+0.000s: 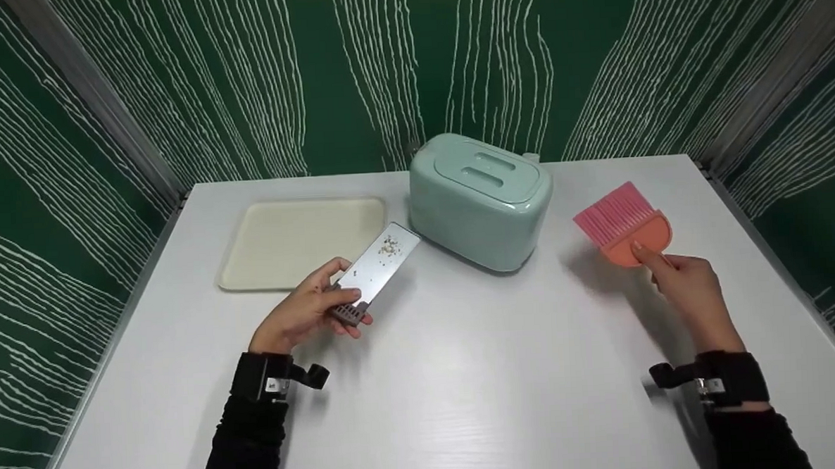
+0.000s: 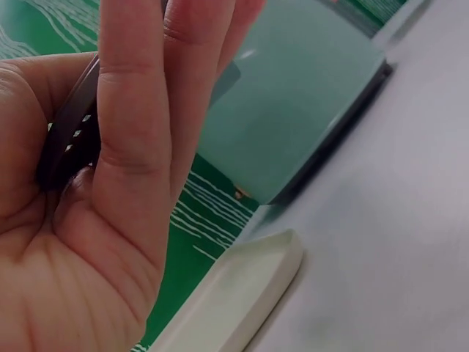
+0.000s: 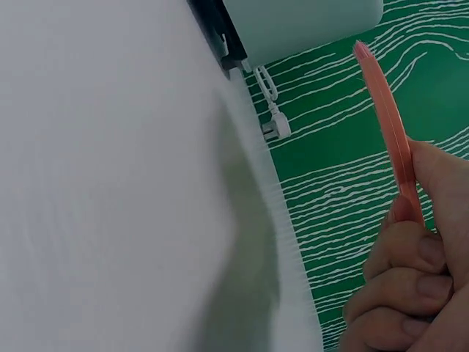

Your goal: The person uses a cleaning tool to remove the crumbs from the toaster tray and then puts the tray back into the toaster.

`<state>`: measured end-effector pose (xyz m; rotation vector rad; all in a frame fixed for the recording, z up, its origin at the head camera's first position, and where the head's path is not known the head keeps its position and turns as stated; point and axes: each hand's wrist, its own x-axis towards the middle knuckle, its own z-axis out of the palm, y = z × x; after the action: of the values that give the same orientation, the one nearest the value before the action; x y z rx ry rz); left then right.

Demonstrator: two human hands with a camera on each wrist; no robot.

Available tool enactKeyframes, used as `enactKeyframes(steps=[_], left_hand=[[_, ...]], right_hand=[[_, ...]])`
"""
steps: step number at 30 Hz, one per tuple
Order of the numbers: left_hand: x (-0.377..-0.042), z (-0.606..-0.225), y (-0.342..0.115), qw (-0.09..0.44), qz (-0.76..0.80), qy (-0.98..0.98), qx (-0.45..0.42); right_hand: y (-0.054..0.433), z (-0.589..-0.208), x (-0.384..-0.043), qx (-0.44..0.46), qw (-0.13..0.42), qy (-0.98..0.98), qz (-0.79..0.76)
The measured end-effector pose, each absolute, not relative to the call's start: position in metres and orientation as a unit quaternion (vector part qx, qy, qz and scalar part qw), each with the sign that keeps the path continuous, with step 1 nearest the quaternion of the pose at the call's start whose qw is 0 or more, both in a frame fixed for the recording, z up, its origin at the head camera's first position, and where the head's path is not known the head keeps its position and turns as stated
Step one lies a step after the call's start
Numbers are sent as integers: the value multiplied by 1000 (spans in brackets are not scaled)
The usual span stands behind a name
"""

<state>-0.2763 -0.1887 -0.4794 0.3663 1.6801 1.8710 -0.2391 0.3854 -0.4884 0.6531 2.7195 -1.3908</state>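
My left hand [image 1: 301, 311] grips a flat metal crumb tray [image 1: 373, 275] by its dark slotted end, thumb on top and fingers beneath. Brown crumbs [image 1: 389, 247] lie near the tray's far end. The tray is tilted above the table, its far end close to the mint-green toaster [image 1: 473, 221]. At the right, my right hand [image 1: 693, 289] pinches a small brush by its rounded orange handle [image 1: 649, 237]. The brush's pink bristles [image 1: 612, 214] point up and left, held above the table. In the right wrist view the brush [image 3: 390, 117] appears edge-on, its handle between thumb and curled fingers.
A cream rectangular tray [image 1: 301, 232] lies behind my left hand, left of the toaster. The toaster's plug [image 3: 277, 126] and bundled cord show at the table's back edge. Green walls [image 1: 354, 75] with white lines enclose the white table [image 1: 466, 373] at the back and sides.
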Motion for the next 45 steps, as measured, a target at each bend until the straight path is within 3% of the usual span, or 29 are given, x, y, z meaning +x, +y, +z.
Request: enactKeyframes(steps=[22,30,45], left_hand=[[-277,-482,-224,185,748,637,28],[-278,-485,-234,147,757,636,-28],[-279,-486,-250,137,758,636,-49]], right_hand=[[309,-438,-231,103,-105,873,-465],[267,-428,-232,39,-94,883,-458],[156,-429,-263,-108,-73,876,-463]])
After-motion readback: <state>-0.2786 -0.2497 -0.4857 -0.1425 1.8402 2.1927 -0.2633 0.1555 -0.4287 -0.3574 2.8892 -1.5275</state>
